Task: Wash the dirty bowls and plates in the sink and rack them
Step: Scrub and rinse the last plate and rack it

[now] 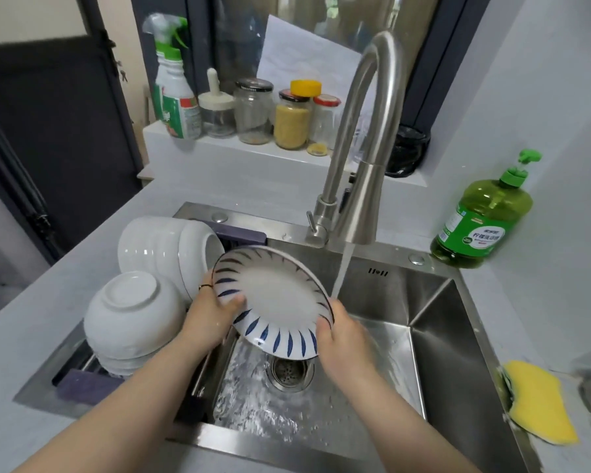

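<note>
Plate (273, 298) tilted btwn both hands, over sink (434, 336).

The sink basin (440, 336) gives you room at 3 o'clock; stacked bowls (130, 312) crowd 9 o'clock, and the faucet (359, 138) blocks 12.

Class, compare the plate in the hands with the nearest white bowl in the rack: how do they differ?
The plate has blue and dark rim strokes; the bowl is plain white. The plate is shallow and held tilted; the bowl is deep and sits upside down. Both are round.
</note>
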A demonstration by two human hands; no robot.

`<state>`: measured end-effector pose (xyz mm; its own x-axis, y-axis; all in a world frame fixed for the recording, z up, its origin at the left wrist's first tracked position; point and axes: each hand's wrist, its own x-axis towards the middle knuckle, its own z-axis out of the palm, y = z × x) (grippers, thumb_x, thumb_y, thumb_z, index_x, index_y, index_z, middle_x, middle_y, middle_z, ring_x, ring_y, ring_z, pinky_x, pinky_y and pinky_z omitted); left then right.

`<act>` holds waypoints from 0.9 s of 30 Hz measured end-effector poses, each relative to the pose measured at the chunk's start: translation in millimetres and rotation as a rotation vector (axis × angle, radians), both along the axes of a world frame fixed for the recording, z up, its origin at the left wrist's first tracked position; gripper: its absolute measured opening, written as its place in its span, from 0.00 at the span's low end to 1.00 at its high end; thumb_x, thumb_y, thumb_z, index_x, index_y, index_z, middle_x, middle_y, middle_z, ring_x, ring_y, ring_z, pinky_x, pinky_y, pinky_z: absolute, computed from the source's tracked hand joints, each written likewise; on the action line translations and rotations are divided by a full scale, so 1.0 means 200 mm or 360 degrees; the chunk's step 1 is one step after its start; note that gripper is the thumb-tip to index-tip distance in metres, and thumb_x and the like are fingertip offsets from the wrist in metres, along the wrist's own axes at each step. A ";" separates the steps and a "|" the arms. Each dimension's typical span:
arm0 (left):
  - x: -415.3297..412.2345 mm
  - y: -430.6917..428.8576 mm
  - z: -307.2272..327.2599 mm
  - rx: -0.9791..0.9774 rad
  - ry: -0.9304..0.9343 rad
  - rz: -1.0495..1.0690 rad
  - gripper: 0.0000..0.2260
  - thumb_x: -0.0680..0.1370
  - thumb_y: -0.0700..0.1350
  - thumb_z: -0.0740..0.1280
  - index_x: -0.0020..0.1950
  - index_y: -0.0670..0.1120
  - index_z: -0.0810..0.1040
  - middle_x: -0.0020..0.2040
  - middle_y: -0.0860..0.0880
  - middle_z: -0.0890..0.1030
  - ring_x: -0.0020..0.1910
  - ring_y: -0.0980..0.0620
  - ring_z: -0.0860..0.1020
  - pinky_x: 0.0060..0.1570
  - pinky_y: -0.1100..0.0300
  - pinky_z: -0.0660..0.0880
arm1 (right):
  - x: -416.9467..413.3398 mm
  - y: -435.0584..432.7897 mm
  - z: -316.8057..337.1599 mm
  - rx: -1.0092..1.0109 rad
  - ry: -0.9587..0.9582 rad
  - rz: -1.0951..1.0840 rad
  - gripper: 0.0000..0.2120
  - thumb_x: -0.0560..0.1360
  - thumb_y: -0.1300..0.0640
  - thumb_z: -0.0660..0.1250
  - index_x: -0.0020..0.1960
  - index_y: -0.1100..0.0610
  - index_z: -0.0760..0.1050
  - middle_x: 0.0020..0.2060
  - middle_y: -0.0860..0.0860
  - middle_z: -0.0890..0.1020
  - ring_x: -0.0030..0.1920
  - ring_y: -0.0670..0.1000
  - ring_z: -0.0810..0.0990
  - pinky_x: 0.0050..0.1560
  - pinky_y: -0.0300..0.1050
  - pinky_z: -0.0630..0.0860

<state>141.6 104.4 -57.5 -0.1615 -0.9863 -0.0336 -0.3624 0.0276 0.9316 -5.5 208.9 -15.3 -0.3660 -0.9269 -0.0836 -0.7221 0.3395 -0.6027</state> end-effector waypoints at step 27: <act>0.13 -0.77 0.35 0.0687 0.0260 -0.0083 0.09 0.75 0.32 0.65 0.39 0.41 0.68 0.37 0.45 0.73 0.34 0.50 0.73 0.34 0.60 0.72 | 0.56 -0.77 0.01 0.0223 0.0416 0.0129 0.28 0.78 0.47 0.58 0.71 0.59 0.55 0.64 0.55 0.71 0.63 0.57 0.71 0.56 0.48 0.70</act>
<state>166.7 -48.9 12.9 -0.2481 -0.8780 -0.4093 -0.2186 -0.3609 0.9066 106.0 54.0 -13.7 -0.3176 -0.9399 -0.1256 -0.8745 0.3415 -0.3445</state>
